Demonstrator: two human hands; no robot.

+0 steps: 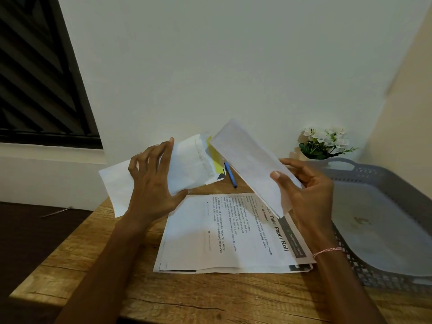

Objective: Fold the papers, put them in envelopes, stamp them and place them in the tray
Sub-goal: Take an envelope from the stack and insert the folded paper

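Above the far half of the wooden table [210,298], we hold the two pieces about to meet. Our left hand [152,181] grips the white envelope [194,162], thumb beneath and fingers spread across its back, mouth gaping toward the right. Our right hand [308,195] pinches the folded paper [247,160] at its near end between thumb and fingers, the far end angled up toward the envelope's mouth but not yet inside.

The stack of papers [222,242] still to be folded lies flat at the table's middle. The grey tray [374,178] waits at the right edge, with no envelope that we can see in it. A blue pen [231,175] lies near the far edge, beside something yellow [214,155] we cannot identify.

The risk, as we judge it, lies at the mouth. The paper looks nearly as wide as the opening, so a skewed approach could snag a corner on the flap and crumple the fold. A loose left grip could let the mouth collapse shut.
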